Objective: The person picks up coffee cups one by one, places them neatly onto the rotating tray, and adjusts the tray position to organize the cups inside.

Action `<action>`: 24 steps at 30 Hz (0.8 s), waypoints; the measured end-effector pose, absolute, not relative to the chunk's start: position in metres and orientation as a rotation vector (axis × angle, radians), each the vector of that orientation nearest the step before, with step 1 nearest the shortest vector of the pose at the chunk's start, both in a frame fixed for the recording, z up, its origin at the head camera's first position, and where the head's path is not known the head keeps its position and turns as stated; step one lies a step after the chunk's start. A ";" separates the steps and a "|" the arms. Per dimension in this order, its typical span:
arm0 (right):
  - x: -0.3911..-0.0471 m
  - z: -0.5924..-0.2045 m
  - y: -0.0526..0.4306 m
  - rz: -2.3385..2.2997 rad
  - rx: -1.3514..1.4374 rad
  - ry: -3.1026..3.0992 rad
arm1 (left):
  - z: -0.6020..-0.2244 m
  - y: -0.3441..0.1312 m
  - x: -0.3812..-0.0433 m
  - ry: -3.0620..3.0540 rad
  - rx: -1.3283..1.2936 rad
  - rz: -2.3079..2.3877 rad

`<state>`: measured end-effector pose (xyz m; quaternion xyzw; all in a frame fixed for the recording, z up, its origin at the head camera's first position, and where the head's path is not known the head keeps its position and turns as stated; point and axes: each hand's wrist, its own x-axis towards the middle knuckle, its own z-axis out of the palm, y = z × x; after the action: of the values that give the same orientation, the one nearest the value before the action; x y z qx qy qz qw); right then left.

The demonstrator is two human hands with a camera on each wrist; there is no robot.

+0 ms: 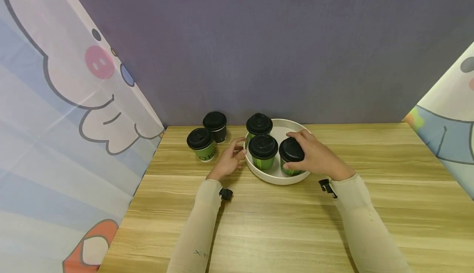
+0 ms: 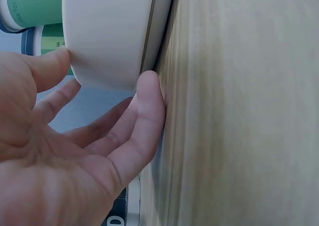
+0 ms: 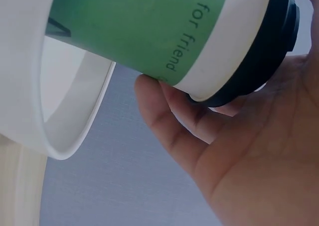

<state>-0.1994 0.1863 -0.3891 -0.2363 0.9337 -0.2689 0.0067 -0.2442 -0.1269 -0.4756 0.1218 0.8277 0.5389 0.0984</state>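
Observation:
In the head view a round white tray [image 1: 275,180] stands on the table. My right hand [image 1: 314,156] grips a green paper cup [image 1: 290,170] with a black lid, upright inside the tray at its right; its fingers wrap the cup's side in the right wrist view. Two more lidded cups are in the tray: a front green cup [image 1: 263,164] and a back cup [image 1: 259,123]. My left hand [image 1: 229,160] is at the tray's left side. Its thumb touches the tray wall [image 2: 109,36] in the left wrist view, with another fingertip by the tray's base.
Left of the tray, a green lidded cup [image 1: 205,153] and a dark lidded cup [image 1: 219,134] stand close together on the wooden table [image 1: 274,227]. A grey wall [image 1: 274,51] rises behind the table, and printed curtains [image 1: 66,149] hang at both sides.

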 end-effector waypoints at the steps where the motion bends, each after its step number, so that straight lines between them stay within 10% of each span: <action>1: -0.199 -0.389 0.186 -0.839 -0.737 2.921 | -0.475 -0.127 -0.244 2.459 0.362 1.595; 24: -0.193 -0.376 0.201 -0.907 -0.753 2.781 | -0.471 -0.130 -0.242 2.422 0.425 1.539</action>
<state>-0.1929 0.2013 -0.3763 -0.2490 0.9190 -0.2996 0.0602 -0.2417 -0.1304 -0.4708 0.1456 0.8289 0.5267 0.1201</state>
